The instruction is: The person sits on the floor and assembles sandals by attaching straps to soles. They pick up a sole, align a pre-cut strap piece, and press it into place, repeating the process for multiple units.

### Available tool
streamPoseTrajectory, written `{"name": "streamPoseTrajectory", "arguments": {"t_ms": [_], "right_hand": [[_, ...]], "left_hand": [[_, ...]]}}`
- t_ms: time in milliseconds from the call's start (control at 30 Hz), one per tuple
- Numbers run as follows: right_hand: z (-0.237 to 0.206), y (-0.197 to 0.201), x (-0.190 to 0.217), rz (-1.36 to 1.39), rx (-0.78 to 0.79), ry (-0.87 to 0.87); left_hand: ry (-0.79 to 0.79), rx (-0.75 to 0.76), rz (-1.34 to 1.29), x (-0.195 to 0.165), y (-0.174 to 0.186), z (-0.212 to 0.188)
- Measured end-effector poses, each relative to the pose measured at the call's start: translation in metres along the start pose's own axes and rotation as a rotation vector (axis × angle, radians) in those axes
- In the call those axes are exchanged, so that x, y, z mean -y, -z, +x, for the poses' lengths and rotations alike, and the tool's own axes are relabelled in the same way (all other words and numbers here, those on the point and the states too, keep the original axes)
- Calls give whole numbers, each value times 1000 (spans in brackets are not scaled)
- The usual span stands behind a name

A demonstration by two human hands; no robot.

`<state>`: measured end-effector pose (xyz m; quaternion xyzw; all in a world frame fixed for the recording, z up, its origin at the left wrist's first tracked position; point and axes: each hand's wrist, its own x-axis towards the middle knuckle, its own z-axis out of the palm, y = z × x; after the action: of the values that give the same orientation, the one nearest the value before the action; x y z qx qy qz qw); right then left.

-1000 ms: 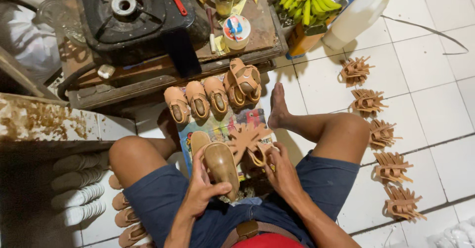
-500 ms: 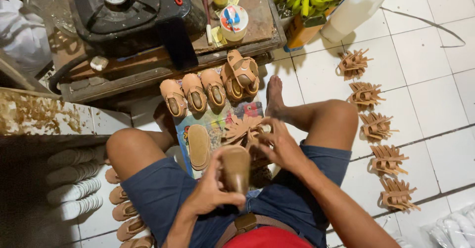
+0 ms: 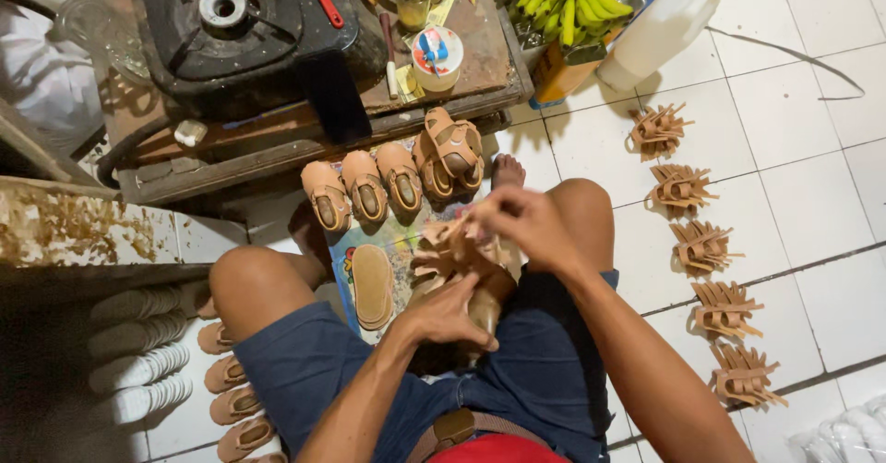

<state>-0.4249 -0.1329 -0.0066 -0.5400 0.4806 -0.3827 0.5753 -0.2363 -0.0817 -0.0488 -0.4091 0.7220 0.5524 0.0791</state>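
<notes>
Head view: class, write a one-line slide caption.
Left hand steadies a shoe last; right hand fits tan sandal straps.

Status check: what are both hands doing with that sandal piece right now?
Left hand grips the brown shoe form on the lap. Right hand pulls the tan strap upper over it. Nothing blocks; loose sole lies beside.

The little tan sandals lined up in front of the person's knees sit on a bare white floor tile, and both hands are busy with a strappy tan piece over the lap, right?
Not quite. In the head view the little tan sandals sit on a colourful printed mat, not bare tile. The rest holds: the left hand and right hand work a strappy tan piece over the lap.
</notes>
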Motion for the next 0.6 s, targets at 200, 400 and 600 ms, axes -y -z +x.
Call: {"name": "streamPoseTrajectory", "arguments": {"t_ms": [200,400,600], "right_hand": [[-10,32,46,362,-467,359],[-42,29,51,-319,-451,379],[-73,-20,15,-773,-221,395]], "left_hand": [[-342,-171,-310,8,-1,1],[-425,-256,-1125,7,16,-18],[-528,-762,-1499,4,48,-87]]}}
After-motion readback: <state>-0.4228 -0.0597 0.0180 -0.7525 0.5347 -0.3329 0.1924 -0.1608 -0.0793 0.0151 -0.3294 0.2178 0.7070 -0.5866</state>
